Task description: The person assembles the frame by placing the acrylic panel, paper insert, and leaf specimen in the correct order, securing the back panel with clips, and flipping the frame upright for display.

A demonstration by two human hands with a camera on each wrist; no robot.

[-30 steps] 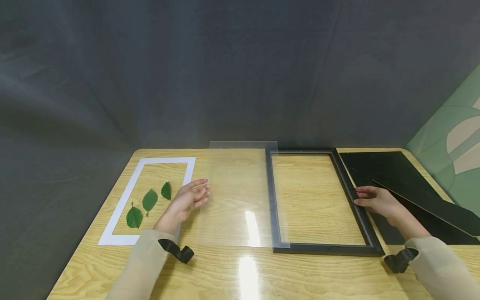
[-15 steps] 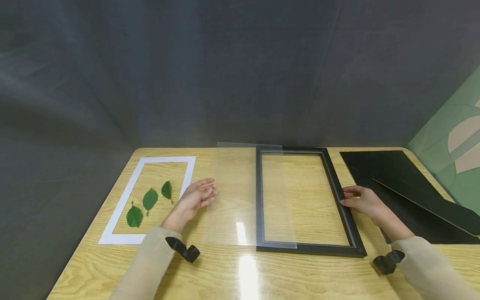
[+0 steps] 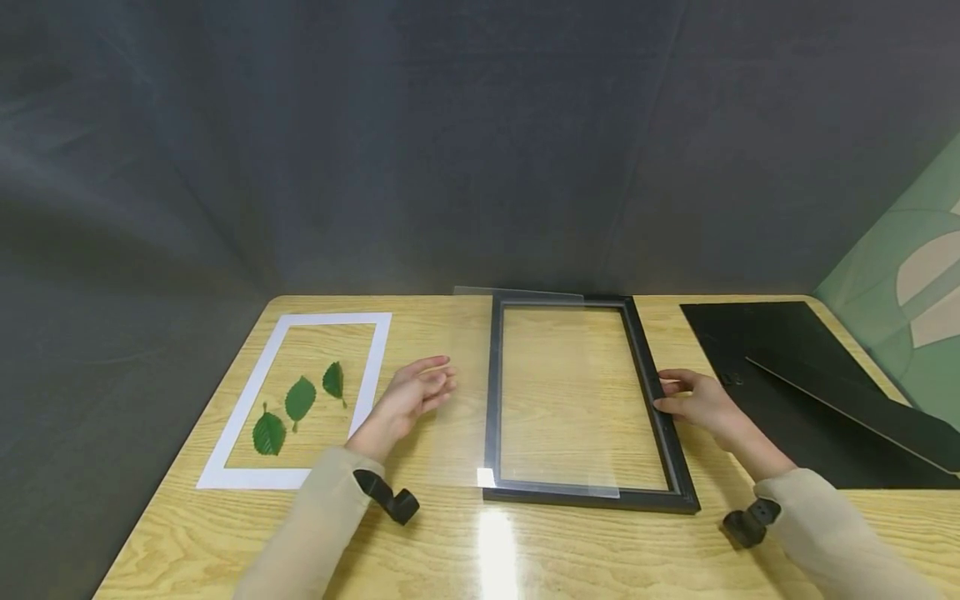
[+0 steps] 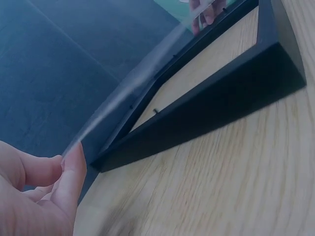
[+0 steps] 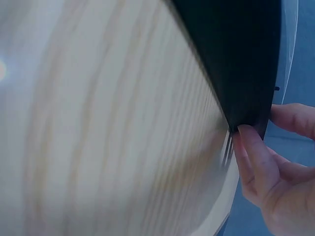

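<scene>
My left hand [image 3: 411, 398] pinches the left edge of a clear sheet [image 3: 468, 433] between thumb and fingers. In the left wrist view the clear sheet [image 4: 115, 98] is seen nearly edge-on, raised above the black picture frame [image 4: 211, 98]. In the head view the sheet overlaps the left and middle parts of the black picture frame [image 3: 647, 375], which lies on the table. My right hand [image 3: 699, 404] grips the frame's right side. From the right wrist, the thumb and fingers of the right hand [image 5: 280, 177] are seen at the frame's outer edge [image 5: 236, 64].
A white mat border [image 3: 251, 478] lies at the left of the wooden table [image 3: 420, 550], with three green leaves [image 3: 300, 399] inside its opening. At right is a black backing board [image 3: 757, 325] with a flap [image 3: 847, 408] tilted up. A dark curtain [image 3: 480, 150] hangs behind.
The picture frame has slid left with my right hand, away from the backing board. My left hand has shifted right with the clear sheet, which now covers more of the frame.
</scene>
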